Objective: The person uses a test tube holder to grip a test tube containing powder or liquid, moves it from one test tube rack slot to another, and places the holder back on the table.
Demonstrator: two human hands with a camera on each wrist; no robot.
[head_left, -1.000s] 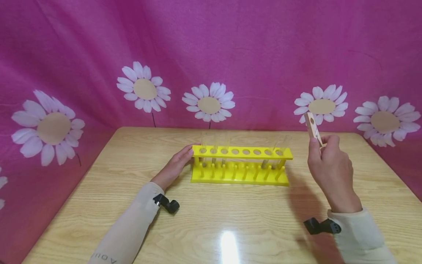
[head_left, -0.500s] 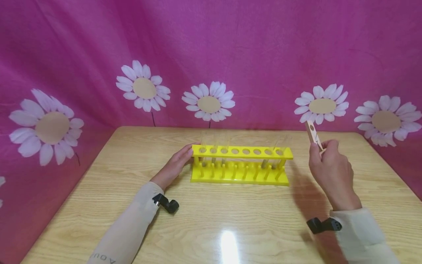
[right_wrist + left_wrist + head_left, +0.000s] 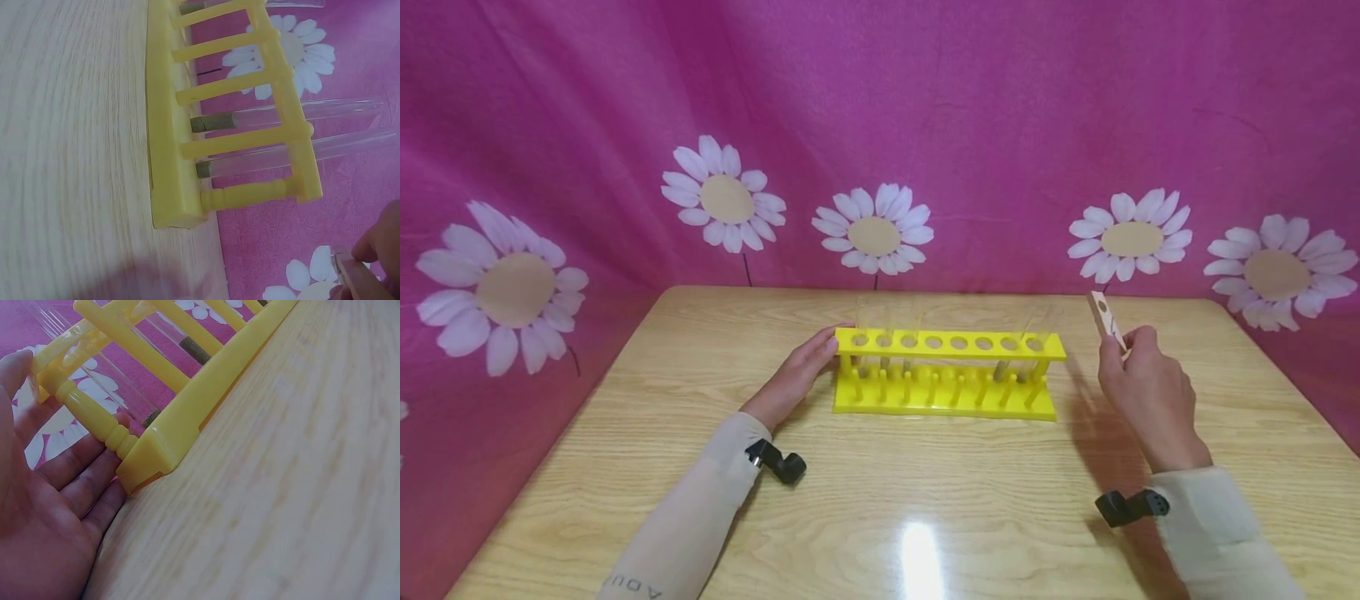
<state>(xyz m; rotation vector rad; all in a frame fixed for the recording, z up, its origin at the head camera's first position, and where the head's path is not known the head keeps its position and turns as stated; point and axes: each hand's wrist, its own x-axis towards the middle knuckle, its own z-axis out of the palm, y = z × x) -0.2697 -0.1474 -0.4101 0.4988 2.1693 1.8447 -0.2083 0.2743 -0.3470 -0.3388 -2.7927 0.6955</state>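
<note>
A yellow test tube rack (image 3: 947,410) stands on the table, with three glass test tubes in its left holes and two leaning ones at the right. Dark greenish-brown matter fills the bottom of a test tube (image 3: 250,164) in the right wrist view. My left hand (image 3: 793,375) holds the rack's left end, its thumb at the top plate and fingers behind the end post (image 3: 90,412). Right of the rack, my right hand (image 3: 1150,392) is raised above the table. Between thumb and fingers it pinches a wooden test tube holder (image 3: 1105,317), whose holed end points up and away.
The wood-grain table (image 3: 850,500) reaches back to a magenta cloth (image 3: 1000,125) printed with white daisies, which also hangs along the sides. Black camera mounts sit on both wrists, the left mount (image 3: 778,462) and the right mount (image 3: 1131,507).
My right hand has lowered slightly, bringing the wooden test tube holder down from in front of the daisy to near the table's back edge. The left hand and rack have stayed in place.
</note>
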